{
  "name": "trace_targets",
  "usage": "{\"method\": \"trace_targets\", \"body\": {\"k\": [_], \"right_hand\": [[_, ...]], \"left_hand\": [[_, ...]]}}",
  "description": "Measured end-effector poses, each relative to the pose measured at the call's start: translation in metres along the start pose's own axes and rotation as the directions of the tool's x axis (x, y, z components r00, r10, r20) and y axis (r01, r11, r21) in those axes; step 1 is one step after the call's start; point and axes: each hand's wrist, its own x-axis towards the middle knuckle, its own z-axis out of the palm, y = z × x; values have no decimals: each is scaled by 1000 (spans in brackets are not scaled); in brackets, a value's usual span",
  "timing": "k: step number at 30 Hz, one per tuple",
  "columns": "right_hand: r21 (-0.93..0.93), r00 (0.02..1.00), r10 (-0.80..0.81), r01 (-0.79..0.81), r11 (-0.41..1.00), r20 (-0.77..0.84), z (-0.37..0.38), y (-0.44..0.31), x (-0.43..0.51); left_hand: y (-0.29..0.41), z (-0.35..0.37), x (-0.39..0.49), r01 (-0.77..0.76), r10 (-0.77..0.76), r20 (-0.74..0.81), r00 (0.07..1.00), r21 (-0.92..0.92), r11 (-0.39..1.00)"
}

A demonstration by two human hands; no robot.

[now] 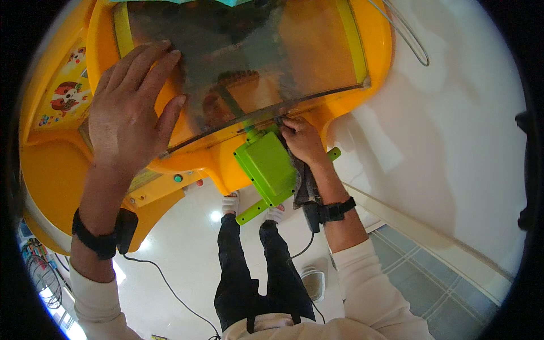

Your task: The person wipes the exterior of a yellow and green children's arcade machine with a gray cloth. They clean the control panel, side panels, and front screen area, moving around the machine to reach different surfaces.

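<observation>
A yellow plastic ride or game machine (378,34) stands before me, with a smeared transparent panel (314,55) set in its top. My left hand (129,97) lies flat at the panel's left side, fingers extended and thumb apart, holding nothing. Just below the panel's lower edge, my right hand (304,140) grips a dark grey cloth (304,182) that hangs down under the wrist. Beside that hand is a bright green box (267,168) with a tube handle (251,212) sticking out at its lower left. The bunched end of the cloth is partly hidden by my fingers.
At upper right a bent metal rod (410,38) stands out near the white wall (459,106). A green button (178,178) sits on the machine's lower ledge. On the floor is a white tub (313,284). Cables (170,289) run from both wrist straps.
</observation>
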Motion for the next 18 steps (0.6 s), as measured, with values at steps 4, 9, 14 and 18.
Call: {"method": "trace_targets", "body": {"k": [4, 9, 14, 18], "right_hand": [[-101, 949, -59, 94, 990, 310, -26, -5, 11], [-338, 813, -5, 247, 908, 582, -45, -15, 33], [-438, 827, 6, 291, 850, 562, -49, -13, 34], [-633, 859, -142, 464, 619, 491, -48, -16, 11]], "left_hand": [[0, -2, 4, 2, -2, 4, 1000, -28, 1000], [0, -3, 4, 12, -12, 12, 1000, -38, 999], [1, -3, 4, 20, -19, 23, 1000, -61, 998], [1, -3, 4, 26, -24, 21, 999, -71, 997]]}}
